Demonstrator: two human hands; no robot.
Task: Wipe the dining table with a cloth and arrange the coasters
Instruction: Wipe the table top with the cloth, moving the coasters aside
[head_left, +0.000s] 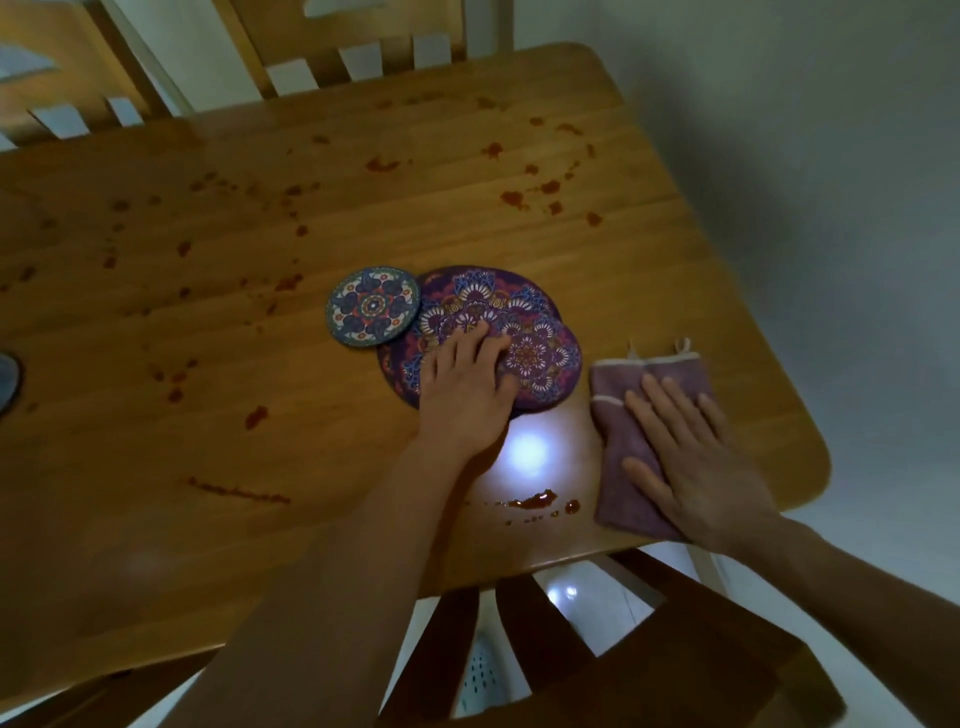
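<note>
On the stained wooden dining table (249, 374), the left hand (465, 384) rests on the large purple coaster (478, 293), fingers loosely spread and gripping nothing. A smaller purple coaster (543, 358) overlaps that coaster's right edge, and a blue coaster (373, 305) touches its left. Right of it, the right hand (696, 462) presses flat on a purple cloth (615, 441).

Folded purple cloth (612, 441) lies flat near the worktop's (311, 415) right near corner. Mid-worktop: round blue coaster (373, 312) touches large purple coaster (467, 296); small purple coaster (545, 364) overlaps it.
</note>
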